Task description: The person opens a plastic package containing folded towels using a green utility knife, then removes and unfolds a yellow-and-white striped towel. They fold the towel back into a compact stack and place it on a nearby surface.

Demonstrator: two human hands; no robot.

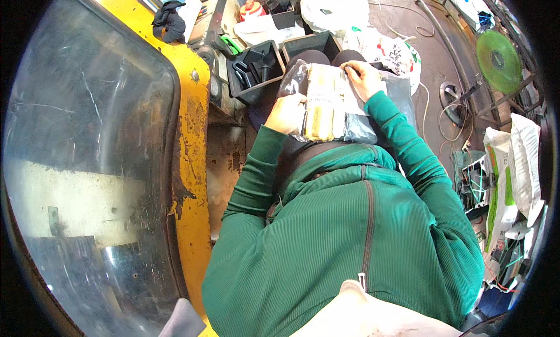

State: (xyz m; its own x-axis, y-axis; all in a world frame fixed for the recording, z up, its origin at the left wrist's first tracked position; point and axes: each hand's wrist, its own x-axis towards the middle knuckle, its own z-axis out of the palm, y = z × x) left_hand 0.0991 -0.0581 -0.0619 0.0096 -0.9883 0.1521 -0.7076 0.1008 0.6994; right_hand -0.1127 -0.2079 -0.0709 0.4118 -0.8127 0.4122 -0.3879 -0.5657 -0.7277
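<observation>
Across my lap lies a clear plastic packet (324, 106) with yellowish, white-labelled contents; what they are I cannot make out. My left hand (287, 113) is closed on the packet's left edge, its fingertips partly hidden. At the upper right edge, my right hand (364, 80) pinches the packet between thumb and fingers. Grey-blue plastic wrapping (360, 128) spreads beside the packet, under my right forearm. Just beyond my left hand stands a black bin (256, 92) holding several black plastic parts.
To the left rises a worn yellow machine frame (192, 133) with a scratched clear panel (93, 103). Ahead are a second dark bin (312, 44), white plastic bags (335, 9) and a red-and-white container (252, 10). A green disc (497, 61), cables and sacks (506, 179) line the right.
</observation>
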